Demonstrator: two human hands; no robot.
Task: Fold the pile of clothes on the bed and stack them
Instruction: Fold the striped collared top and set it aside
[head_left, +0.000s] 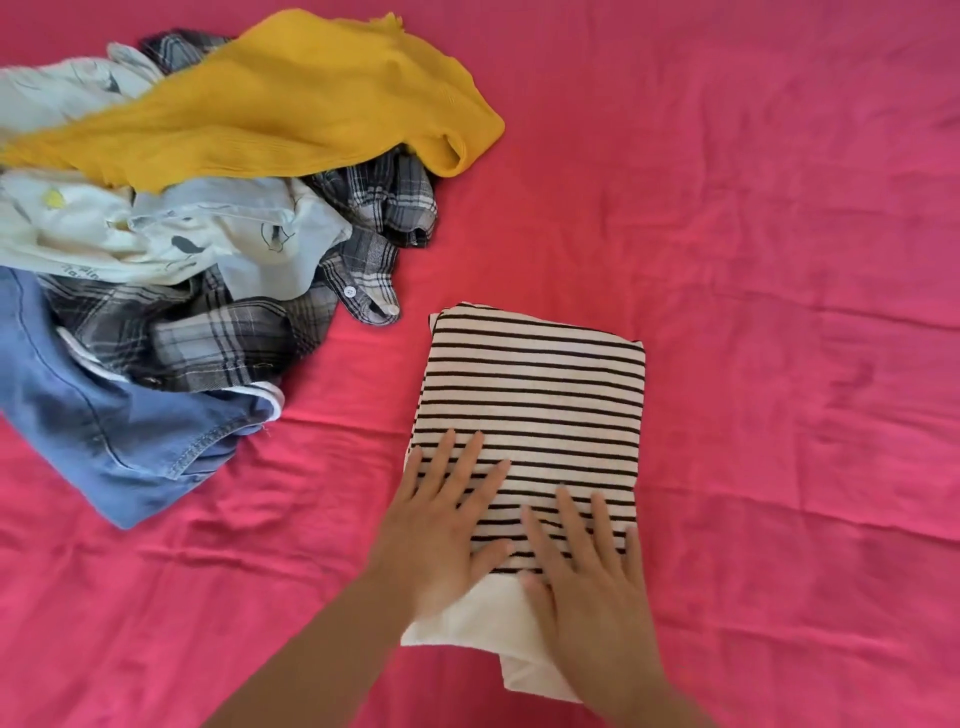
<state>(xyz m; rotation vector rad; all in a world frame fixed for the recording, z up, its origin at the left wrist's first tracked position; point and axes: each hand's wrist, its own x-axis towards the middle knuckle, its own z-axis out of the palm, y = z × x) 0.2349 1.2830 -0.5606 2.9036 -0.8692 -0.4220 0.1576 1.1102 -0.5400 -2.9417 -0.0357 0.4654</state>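
Palms flat — left hand (441, 525) and right hand (587, 566), fingers spread, press the striped top (535, 395) on the bed (753, 260). Smooth outward, tucking the white edge (467, 618) — the pile (208, 218) waits.

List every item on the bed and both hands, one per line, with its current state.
Striped shirt: folded into a rectangle, lying flat on the sheet.
Yellow garment: unfolded, draped on top of the pile.
Plaid shirt: unfolded, crumpled in the pile.
White printed garment: unfolded, crumpled.
Blue denim garment: unfolded, at the pile's near edge.
Left hand: open, flat on the striped shirt.
Right hand: open, flat on it.
Pink bedsheet: wrinkled.
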